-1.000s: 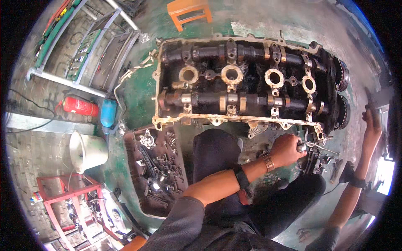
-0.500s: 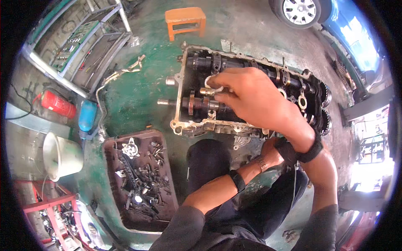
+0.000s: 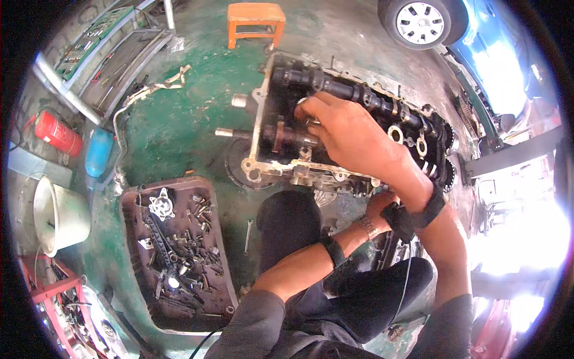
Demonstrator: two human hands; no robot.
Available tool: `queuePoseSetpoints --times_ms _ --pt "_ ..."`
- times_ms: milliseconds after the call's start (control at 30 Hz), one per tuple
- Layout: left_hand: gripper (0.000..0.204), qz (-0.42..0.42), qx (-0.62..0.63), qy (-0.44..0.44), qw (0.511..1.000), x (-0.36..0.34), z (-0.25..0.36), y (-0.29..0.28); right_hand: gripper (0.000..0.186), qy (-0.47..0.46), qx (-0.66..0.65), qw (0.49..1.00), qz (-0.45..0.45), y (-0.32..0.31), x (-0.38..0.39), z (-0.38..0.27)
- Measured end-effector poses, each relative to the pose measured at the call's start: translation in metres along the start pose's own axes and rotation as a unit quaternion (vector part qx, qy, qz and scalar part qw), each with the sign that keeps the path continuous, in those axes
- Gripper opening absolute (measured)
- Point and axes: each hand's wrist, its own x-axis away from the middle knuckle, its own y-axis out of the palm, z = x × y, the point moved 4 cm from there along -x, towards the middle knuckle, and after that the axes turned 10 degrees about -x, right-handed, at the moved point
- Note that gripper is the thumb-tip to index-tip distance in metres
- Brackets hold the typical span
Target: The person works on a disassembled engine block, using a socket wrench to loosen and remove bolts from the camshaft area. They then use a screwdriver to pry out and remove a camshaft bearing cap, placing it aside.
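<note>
The right hand [image 3: 353,134] lies palm down across the engine cylinder head [image 3: 281,102], its fingers [image 3: 311,107] curled narrow and pressed between the two camshafts; whether they pinch any small part there cannot be told. Just beyond the fingertips runs the far camshaft [image 3: 335,88], and just below them the near camshaft [image 3: 284,136], so the fingers sit in the trough between. Left of the fingers the cylinder head ends in a pale gasket edge [image 3: 258,128], with two shaft stubs poking out over bare green floor [image 3: 179,137]. The left hand [image 3: 379,206] is tucked under the right wrist at the near edge of the head, mostly hidden, so its grip cannot be told. Well below and left of the fingers a brown tray [image 3: 128,206] of bolts and small parts lies on the floor, with a spanner [image 3: 247,235] beside it. An orange stool [image 3: 256,21] stands beyond the head.
</note>
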Motion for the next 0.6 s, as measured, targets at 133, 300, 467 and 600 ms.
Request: queuePoseSetpoints --times_ms 133,300,467,600 --pt "0.049 -0.011 -0.14 0.025 0.99 0.011 0.04 -0.013 0.031 -0.037 -0.063 0.991 0.116 -0.027 0.03 -0.007" --pt "0.043 -0.018 -0.236 0.105 0.966 0.005 0.087 -0.018 0.037 0.055 -0.226 0.958 0.167 -0.058 0.119 -0.011" --pt "0.026 -0.064 -0.309 0.125 0.941 0.01 0.096 -0.012 0.031 0.086 -0.214 0.953 0.195 -0.061 0.223 0.007" --pt "0.015 -0.136 -0.313 -0.054 0.938 0.009 0.075 -0.008 0.029 0.159 -0.311 0.896 0.274 -0.049 0.29 0.03"
